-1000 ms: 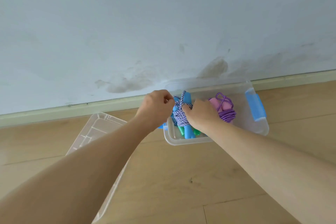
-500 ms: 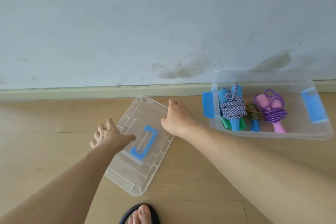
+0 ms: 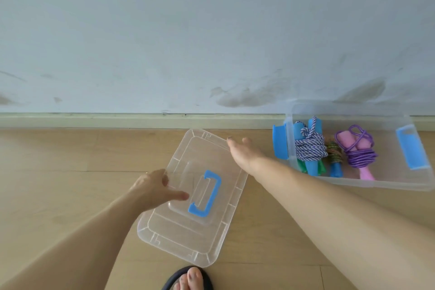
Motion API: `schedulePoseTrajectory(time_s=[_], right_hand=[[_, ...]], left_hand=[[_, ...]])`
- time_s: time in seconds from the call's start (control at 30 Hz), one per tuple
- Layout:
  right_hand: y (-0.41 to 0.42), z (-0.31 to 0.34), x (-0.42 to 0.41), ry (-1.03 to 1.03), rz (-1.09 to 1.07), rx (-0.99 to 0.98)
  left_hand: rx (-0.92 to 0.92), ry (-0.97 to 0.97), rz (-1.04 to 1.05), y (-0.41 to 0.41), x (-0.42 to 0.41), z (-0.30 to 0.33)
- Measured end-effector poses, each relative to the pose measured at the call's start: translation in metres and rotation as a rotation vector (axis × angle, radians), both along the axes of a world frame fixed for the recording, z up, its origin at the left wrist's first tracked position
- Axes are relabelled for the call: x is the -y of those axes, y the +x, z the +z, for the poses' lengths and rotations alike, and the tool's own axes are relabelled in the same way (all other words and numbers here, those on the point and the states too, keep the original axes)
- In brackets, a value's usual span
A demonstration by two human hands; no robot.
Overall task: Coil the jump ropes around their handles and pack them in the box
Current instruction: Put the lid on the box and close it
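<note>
Jump ropes are lying coiled inside the clear box by the wall: a striped one on blue handles, a small brownish one and a purple one on pink handles, side by side. Blue latches are flanking the box ends. Its clear lid is lying on the floor to the left, where the left hand is gripping its left edge and the right hand is touching its far corner with relaxed fingers.
</note>
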State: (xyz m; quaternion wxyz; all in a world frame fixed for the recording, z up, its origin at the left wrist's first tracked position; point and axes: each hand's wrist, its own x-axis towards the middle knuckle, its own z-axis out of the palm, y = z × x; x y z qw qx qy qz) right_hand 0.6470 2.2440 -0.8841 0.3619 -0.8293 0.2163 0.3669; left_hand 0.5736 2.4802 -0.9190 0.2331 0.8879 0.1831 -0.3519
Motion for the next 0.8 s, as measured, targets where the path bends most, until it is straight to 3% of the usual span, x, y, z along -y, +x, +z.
schedulePoseTrajectory(time_s=[0.1,0.2,0.37,0.53,0.7,0.8], right_hand=[[0.000,0.022,0.012,0.069,-0.051,0.046],[-0.001,0.052,0.025,0.221,-0.238,0.030],[-0.001,0.120,0.078,0.508,-0.507,0.072],[-0.001,0.187,0.156,0.651,-0.706,0.126],[-0.020,0.225,0.251,0.753,-0.789,0.169],[-0.034,0.222,0.285,0.619,-0.668,0.199]], left_hand=[[0.002,-0.202,-0.072,0.010,0.000,0.036],[0.070,-0.285,-0.108,0.025,0.007,0.087],[0.286,-0.183,-0.302,0.036,0.065,0.189],[0.639,0.082,-0.551,0.025,0.173,0.258],[0.847,0.328,-0.833,0.014,0.264,0.274],[0.946,0.375,-0.943,0.011,0.299,0.257]])
